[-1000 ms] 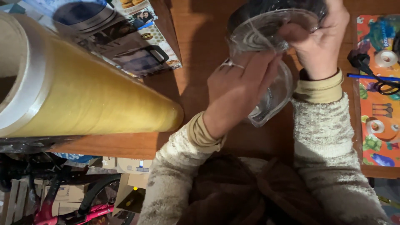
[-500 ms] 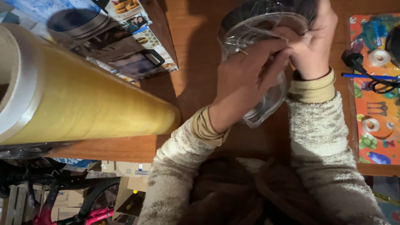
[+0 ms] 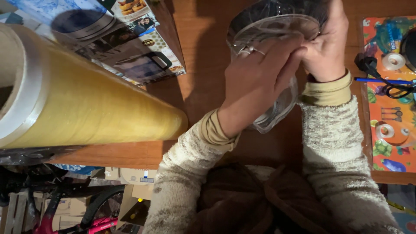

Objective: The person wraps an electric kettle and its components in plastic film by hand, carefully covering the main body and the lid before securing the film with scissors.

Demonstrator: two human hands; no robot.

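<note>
Clear plastic container (image 3: 277, 30): held above the wooden surface (image 3: 203, 82), centre-far, long axis running near to far. Left hand (image 3: 255, 82) closed over its near-left side; right hand (image 3: 325, 47) closed on the far-right rim. Large yellow film roll (image 3: 95, 108) lies left.

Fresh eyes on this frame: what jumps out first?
The huge yellowish roll of stretch film lying across the left of the wooden table, its open core end toward the camera. Next, at top centre, the left hand and right hand together grip a clear plastic container. A bright printed mat with small tape rolls and a blue pen lies at the right edge.
</note>
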